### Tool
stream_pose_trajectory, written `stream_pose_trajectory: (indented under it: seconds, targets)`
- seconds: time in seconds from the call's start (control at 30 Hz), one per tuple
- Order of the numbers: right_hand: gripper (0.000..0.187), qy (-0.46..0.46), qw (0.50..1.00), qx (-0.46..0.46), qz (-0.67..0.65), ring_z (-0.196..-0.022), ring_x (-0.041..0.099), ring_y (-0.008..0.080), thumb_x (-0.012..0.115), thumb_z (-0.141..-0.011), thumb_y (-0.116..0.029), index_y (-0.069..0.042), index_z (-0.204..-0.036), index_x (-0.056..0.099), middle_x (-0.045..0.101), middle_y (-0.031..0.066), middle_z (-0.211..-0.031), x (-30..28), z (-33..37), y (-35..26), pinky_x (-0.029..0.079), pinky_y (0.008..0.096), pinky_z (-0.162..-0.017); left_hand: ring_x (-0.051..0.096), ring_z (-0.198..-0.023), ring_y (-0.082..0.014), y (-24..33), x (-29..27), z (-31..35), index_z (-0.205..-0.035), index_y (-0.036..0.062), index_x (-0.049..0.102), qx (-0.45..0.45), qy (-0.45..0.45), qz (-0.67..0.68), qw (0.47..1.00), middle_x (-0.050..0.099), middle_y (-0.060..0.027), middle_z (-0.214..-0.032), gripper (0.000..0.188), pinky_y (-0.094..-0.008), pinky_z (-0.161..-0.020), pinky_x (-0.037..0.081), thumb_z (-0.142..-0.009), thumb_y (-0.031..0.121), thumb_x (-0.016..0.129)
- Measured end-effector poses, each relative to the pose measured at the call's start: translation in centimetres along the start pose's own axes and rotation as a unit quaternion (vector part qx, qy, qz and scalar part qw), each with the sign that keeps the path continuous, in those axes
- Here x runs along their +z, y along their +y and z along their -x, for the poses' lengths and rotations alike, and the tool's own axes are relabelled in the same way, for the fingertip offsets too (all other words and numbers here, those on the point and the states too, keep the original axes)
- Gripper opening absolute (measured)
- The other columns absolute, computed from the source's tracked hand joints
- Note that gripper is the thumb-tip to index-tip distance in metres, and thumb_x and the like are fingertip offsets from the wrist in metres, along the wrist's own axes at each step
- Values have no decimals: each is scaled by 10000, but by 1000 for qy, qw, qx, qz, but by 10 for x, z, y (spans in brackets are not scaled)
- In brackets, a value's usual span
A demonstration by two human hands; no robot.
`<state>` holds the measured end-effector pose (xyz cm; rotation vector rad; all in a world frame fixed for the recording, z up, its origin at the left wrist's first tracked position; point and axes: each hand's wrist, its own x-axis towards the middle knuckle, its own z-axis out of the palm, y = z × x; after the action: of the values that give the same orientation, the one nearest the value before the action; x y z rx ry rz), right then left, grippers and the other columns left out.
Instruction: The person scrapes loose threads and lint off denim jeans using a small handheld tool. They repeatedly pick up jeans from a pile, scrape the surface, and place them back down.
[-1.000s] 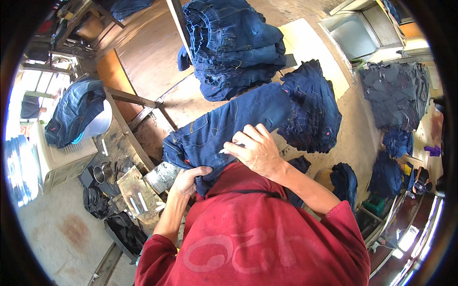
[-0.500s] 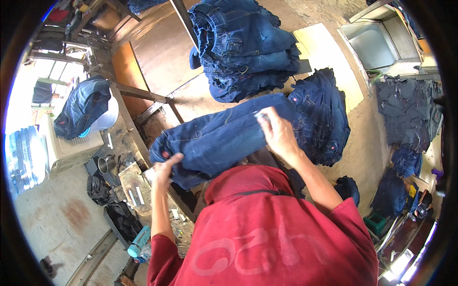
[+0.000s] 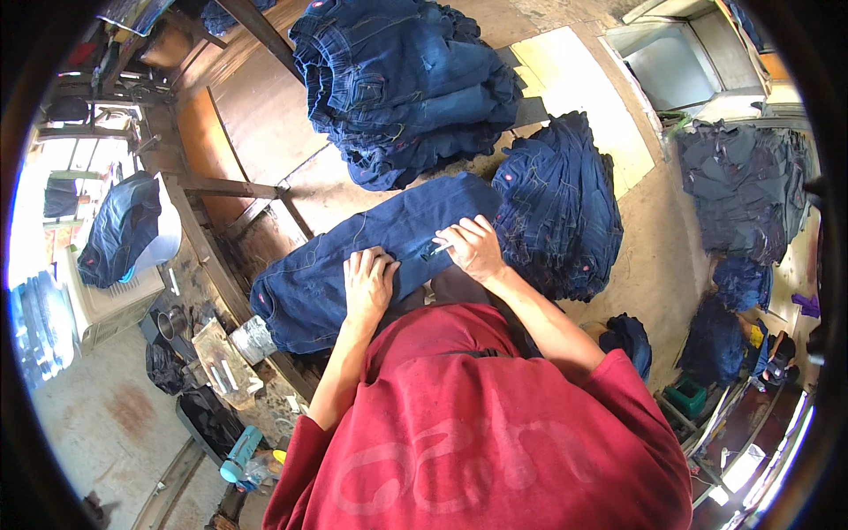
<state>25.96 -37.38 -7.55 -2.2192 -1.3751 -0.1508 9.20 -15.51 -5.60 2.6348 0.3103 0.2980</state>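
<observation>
A pair of dark blue denim trousers (image 3: 331, 256) lies stretched lengthwise in front of my body, over a support whose pale wrapped end (image 3: 254, 340) sticks out at the lower left. My left hand (image 3: 369, 278) presses on the middle of the denim, fingers curled together and gripping the cloth. Further right, my right hand (image 3: 475, 247) is closed around a small pale stick, its tip close to a dark mark on the fabric. What kind of stick it is, I cannot tell. A small red spot shows at the trousers' left end.
Beyond the trousers rises a tall stack of jeans (image 3: 406, 88), with another jeans pile (image 3: 565, 208) at its right. Dark grey garments (image 3: 742, 190) lie at far right. On the left are a worn bench (image 3: 221, 358) with white sticks and a turquoise bottle (image 3: 240, 455).
My left hand has left the trousers' left end and come to their middle. My right hand has lowered the pale stick towards the cloth. The wrapped support end now shows clearly.
</observation>
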Motion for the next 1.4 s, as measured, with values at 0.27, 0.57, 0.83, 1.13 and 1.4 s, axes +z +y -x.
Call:
stream_pose_trajectory:
  seconds: [0.27,0.57,0.83,1.13,1.4]
  targets:
    - [196,-103,973,140,-153,-900,741,294,747,-899,-42,-117,-1076,711,749,75,-931,-23,-8,15,554,431,-807,623,-1001,-321,33,-21,-2,-992,71,725,-58,31,-1,998,685,-96,-1092,136,-444,-900,495,-900,110,817]
    - [59,-77,921,250,-288,-839,780,344,764,-975,-128,-82,-1005,743,778,169,-924,-51,-17,-4,596,459,-734,659,-714,-144,105,-2,-32,-1484,-107,523,-390,-165,473,772,718,-115,-1101,759,-308,-692,551,-910,240,878]
    - [539,-157,886,400,-172,-681,726,387,780,-970,-541,-48,-765,709,701,175,-686,-48,-4,-29,528,487,-634,512,-531,-98,105,2,-15,-1166,46,613,-525,-123,586,605,619,-13,-794,212,-276,-516,423,-1033,168,724]
    - [441,-153,896,368,-197,-646,696,386,742,-1008,-407,-52,-757,668,669,164,-662,-32,10,-30,503,491,-615,382,-490,-61,91,-1,-10,-1005,100,608,-525,-141,582,605,552,20,-743,172,-290,-451,305,-1096,244,632]
    - [346,-151,894,371,-200,-663,699,409,781,-958,-336,-66,-772,670,691,160,-684,-38,7,-30,512,502,-613,374,-469,-81,80,7,-10,-1027,77,605,-497,-156,553,651,532,0,-710,199,-295,-442,295,-1111,256,589]
